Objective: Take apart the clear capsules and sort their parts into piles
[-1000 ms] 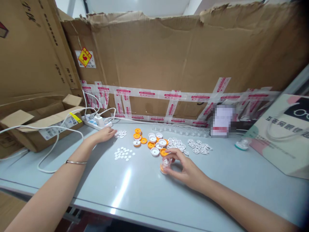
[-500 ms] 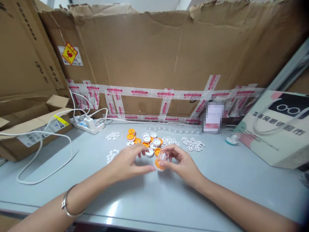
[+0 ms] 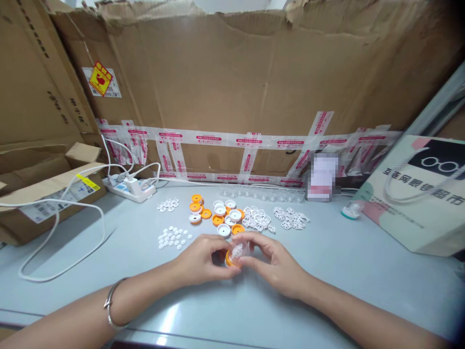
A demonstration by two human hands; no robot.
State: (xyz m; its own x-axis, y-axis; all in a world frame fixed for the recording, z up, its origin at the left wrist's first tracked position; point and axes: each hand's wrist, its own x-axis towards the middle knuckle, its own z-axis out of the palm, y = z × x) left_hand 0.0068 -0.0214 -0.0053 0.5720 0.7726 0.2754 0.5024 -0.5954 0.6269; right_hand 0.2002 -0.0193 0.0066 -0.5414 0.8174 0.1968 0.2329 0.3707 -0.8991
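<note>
Between my two hands, low over the grey table, is a small clear dome with white parts inside and an orange base. The fingers of my left hand close round the orange base from the left. My right hand grips the clear dome from the right. Just beyond them lie orange and white round caps, some stacked. White openwork pieces form one pile, with similar white pieces to its right. Small white discs lie left of the caps.
Clear domes line the back of the table by a large cardboard box. A blurred phone, a teal-based dome and a paper bag stand right. Left are a power strip, white cable and open carton.
My left hand has moved right and closed on the orange base. The dome and my right hand have come slightly left and nearer; the dome is now tilted. More small discs show.
</note>
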